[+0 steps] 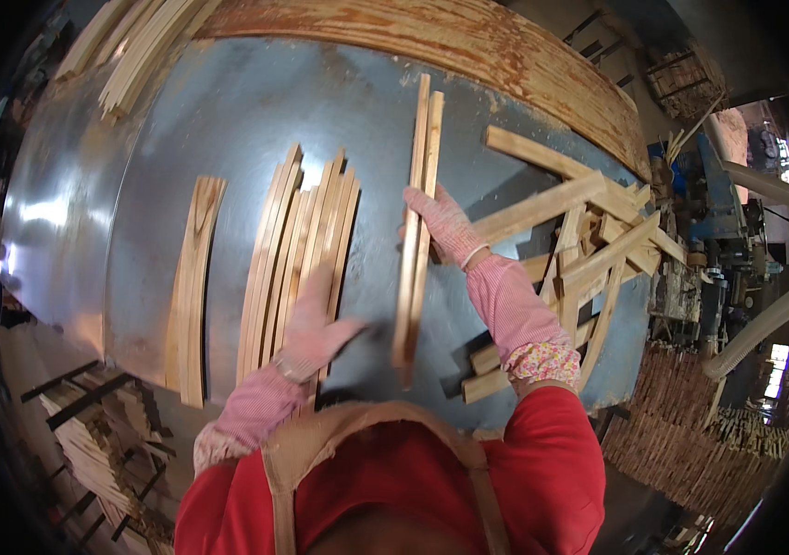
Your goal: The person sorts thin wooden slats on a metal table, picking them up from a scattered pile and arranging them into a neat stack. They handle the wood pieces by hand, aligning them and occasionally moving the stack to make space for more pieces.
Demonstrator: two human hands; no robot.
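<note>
Two long wooden strips (410, 277) stand out over the metal table, and my right hand (443, 222), in a pale pink glove, is closed round them. My left hand (316, 328), gloved alike and a little blurred, is open with its thumb spread from its fingers. It is over the near end of a row of wooden strips (269, 250) lying side by side, their far ends uneven; whether it touches them I cannot tell. Further left lies a small separate pair of wooden strips (196, 277).
A jumbled heap of wooden pieces (589, 250) covers the table's right side. A broad wooden board (431, 28) runs along the far edge of the metal table (163, 120). More strips (149, 55) lie at far left. Stacked wood (89, 444) stands below at left; machinery (718, 250) is at right.
</note>
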